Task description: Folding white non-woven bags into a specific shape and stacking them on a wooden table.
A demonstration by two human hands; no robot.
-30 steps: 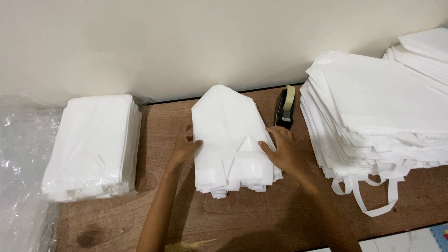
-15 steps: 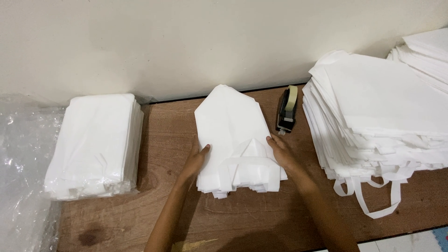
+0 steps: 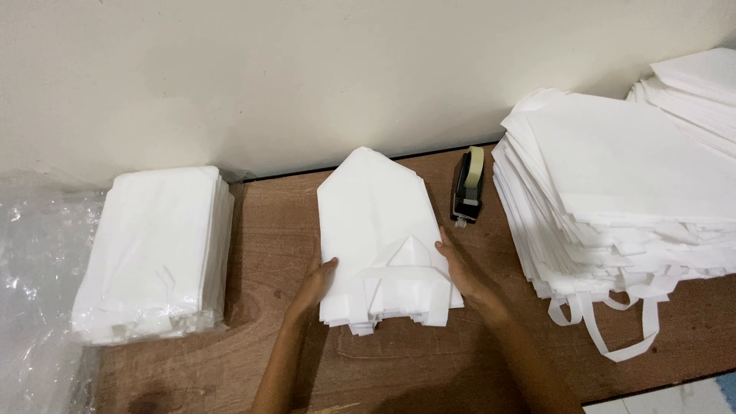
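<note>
A stack of folded white bags (image 3: 376,215) lies in the middle of the brown wooden table (image 3: 261,230), its far end folded to a point and its handles tucked at the near end. My left hand (image 3: 316,282) presses flat against the stack's left edge. My right hand (image 3: 458,270) presses against its right edge. Both hands squeeze the stack between them; neither lifts it off the table.
A wrapped pile of folded white bags (image 3: 157,253) lies at the left, beside crinkled clear plastic (image 3: 34,291). A tape dispenser (image 3: 468,185) stands just right of the middle stack. A tall pile of unfolded white bags (image 3: 629,176) with dangling handles fills the right. A pale wall runs behind.
My hands slid from the top of the stack's near end to its two sides. The stack's edges look more even.
</note>
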